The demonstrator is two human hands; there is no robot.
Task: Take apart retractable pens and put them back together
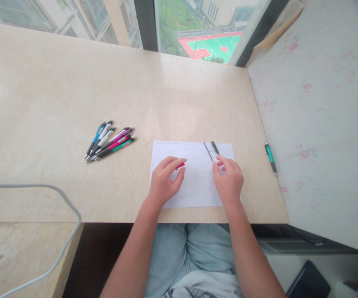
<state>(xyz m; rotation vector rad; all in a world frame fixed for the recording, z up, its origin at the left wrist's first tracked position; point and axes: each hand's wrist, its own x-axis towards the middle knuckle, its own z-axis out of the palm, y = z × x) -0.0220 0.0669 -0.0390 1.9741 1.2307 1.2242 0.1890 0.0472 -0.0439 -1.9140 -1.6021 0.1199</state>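
My left hand (165, 178) is closed around a pink pen barrel (180, 165), with only a short end showing past the fingers. Over the right part of a white paper sheet (194, 186), the thumb and fingers of my right hand (228, 176) come together at the lower end of a thin dark pen refill (208, 151). Just beyond those fingertips lies a short black pen grip piece (215, 147), partly hidden by the hand. What else sits inside either hand is hidden.
Several click pens (109, 142) lie in a fanned pile to the left on the stone-patterned desk (166, 99). A green pen (271, 159) rests by the right wall. A grey cable (70, 203) loops over the left front. Windows border the far edge.
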